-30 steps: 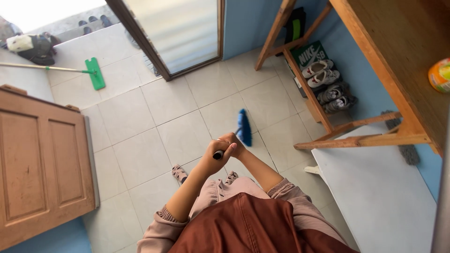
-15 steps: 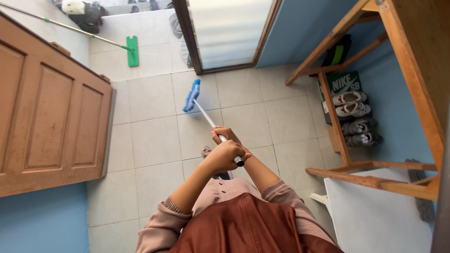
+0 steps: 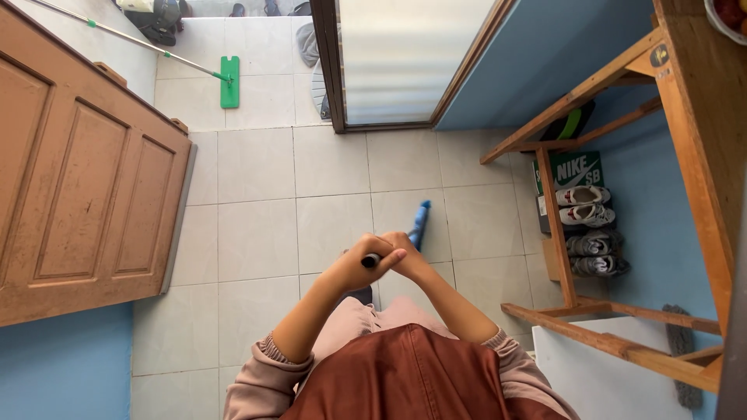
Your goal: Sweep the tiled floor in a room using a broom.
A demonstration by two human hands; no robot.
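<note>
Both hands are wrapped around one broom handle, seen from the head camera looking straight down. The left hand [image 3: 366,263] is closed over the dark end cap of the handle [image 3: 372,260], fingers curled tight; the right hand [image 3: 406,253] is clenched on the shaft just beside it, the two touching. The blue broom head [image 3: 421,223] sits low over the pale tiled floor [image 3: 257,237], close in front of the person's feet.

With both grips bunched at the very top of the handle, I'd judge the head hard to steer: a wide stroke to the right could knock the wooden table leg [image 3: 554,225] or push the sneakers [image 3: 585,204] on the rack under it. The brown wooden door [image 3: 85,179] stands open on the left, near enough to catch on the opposite swing. A green mop [image 3: 228,81] lies well apart, by the doorway.
</note>
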